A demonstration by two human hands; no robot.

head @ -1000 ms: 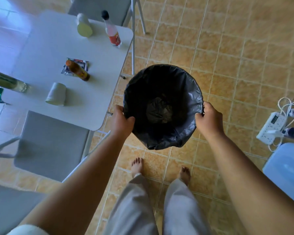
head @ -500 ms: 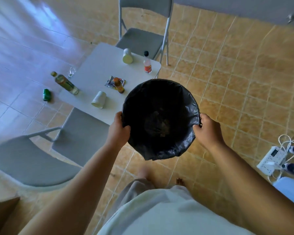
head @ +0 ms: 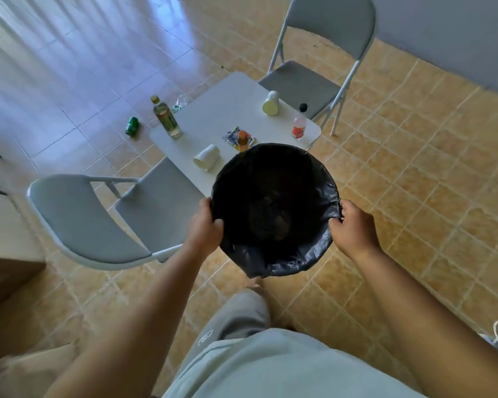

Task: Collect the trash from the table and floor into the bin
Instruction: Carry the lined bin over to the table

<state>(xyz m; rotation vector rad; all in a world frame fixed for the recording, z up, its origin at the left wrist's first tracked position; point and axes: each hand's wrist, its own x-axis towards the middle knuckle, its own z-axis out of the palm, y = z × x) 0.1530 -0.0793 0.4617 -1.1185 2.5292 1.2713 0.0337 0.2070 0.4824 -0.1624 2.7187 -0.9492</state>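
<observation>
Left hand (head: 206, 225) and right hand (head: 352, 225) clench opposite sides of the rim of the round black-lined bin (head: 299, 254), at the near corner of the small white table (head: 213, 119). A white paper cup (head: 207, 157) lies tipped by the near edge, and a green drink can (head: 132, 125) lies on the floor past the left corner.

Both arms reach forward, wrists level; the left hand (head: 206, 226) grips the rim of the bin (head: 302, 255), thumb hooked inside; the right hand (head: 354, 228) grips the opposite rim, knuckles up; bin between the hands.
</observation>
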